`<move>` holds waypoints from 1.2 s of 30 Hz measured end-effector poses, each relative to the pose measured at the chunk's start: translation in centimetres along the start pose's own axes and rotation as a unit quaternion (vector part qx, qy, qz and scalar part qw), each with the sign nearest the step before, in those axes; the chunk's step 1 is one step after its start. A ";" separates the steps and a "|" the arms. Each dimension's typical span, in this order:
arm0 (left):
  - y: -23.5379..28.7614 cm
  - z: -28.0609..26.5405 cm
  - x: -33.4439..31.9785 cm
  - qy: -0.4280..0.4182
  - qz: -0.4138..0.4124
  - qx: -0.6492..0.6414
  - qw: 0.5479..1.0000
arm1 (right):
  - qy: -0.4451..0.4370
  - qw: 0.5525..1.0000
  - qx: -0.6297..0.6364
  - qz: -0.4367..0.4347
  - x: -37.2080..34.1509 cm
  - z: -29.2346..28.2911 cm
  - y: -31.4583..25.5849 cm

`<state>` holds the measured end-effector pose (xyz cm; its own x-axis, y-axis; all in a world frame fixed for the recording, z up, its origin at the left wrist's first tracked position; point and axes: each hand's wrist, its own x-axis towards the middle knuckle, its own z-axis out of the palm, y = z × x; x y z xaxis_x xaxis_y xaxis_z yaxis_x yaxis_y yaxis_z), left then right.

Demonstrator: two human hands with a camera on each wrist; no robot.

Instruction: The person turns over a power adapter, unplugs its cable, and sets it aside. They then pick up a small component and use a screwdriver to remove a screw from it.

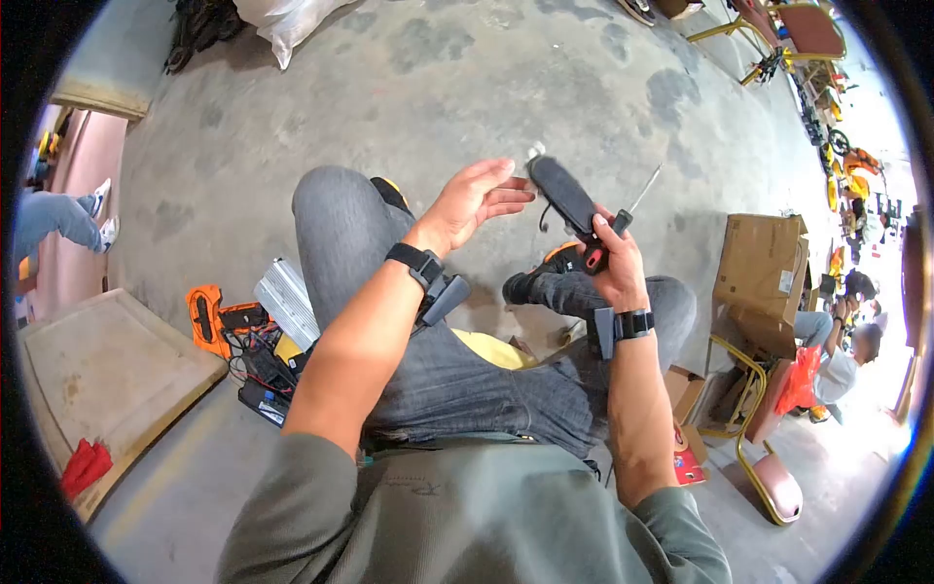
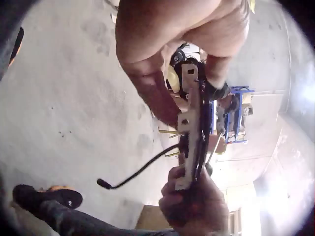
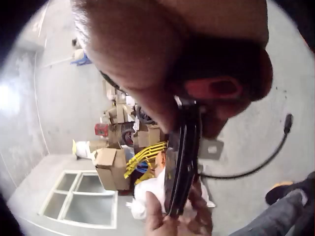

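Roomy grey floor (image 1: 389,107); black device (image 1: 563,192), end in right hand (image 1: 620,265)

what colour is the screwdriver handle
Black and red; the handle shows best in the right wrist view.

One left hand (image 1: 472,206) and one right hand (image 1: 621,274) make two bare hands. There is one flat black part (image 1: 564,193) with one thin cable (image 2: 140,171), plus one screwdriver (image 1: 623,222). Wrist-worn devices (image 1: 445,300) number two. The person (image 1: 457,516) wears two dark shoes (image 1: 525,284); the far left shows two white shoes (image 1: 108,235). One silver finned box (image 1: 287,304), one orange object (image 1: 203,319), one red cloth (image 1: 86,469) and one white bag (image 1: 287,21) appear. The tangled wires (image 1: 255,366) cannot be counted.
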<state>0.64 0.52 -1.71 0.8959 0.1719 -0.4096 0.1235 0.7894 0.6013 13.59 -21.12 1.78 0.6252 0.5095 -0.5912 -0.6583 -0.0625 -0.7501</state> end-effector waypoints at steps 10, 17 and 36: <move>-0.7 2.1 -0.3 -0.008 -0.025 0.057 0.998 | 0.013 0.994 0.106 0.014 -2.3 4.0 4.4; -0.3 2.2 -0.4 -0.057 0.017 -0.115 0.992 | -0.027 0.993 0.093 0.064 -4.5 7.4 6.3; -1.3 1.1 0.4 -0.052 0.038 0.075 0.995 | 0.063 0.924 -0.346 -0.148 -10.7 2.5 -3.4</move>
<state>1.25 -1.11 -1.92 0.9434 0.1604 -0.2902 0.1086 0.6775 0.7275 8.12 -24.23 11.34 0.8069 0.4915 -0.3278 -0.0525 -0.4930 -0.8684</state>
